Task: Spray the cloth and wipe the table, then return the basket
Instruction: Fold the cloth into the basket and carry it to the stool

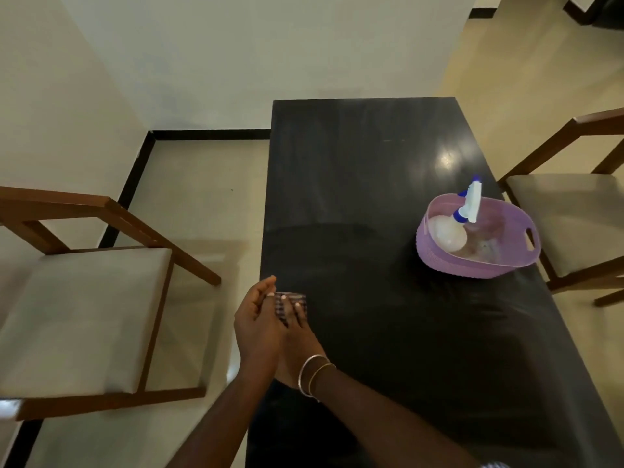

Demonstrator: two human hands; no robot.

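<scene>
Both hands worked at the near left edge of the glossy black table (371, 197): my right hand (297, 336) pressed flat-fingered on the small dark folded cloth (291, 304), my left hand (258, 319) cupped empty beside it. Wiping appeared underway. The white spray bottle (452, 228) lay in the lilac plastic basket (439, 261), not yet returned.

Cloth, table, basket and spray bottle at 1 moment.

Small folded cloth (291, 304), dark with a faint pattern, flat near the left edge of the glossy black table (354, 184), partly hidden under fingers. Lilac plastic basket (479, 261), oval with a cut-out handle, upright close to the right edge, well apart from the cloth. Inside it, 1 pale spray bottle (449, 233) with white-and-blue trigger head, leaning, nozzle poking above the rim.
</scene>
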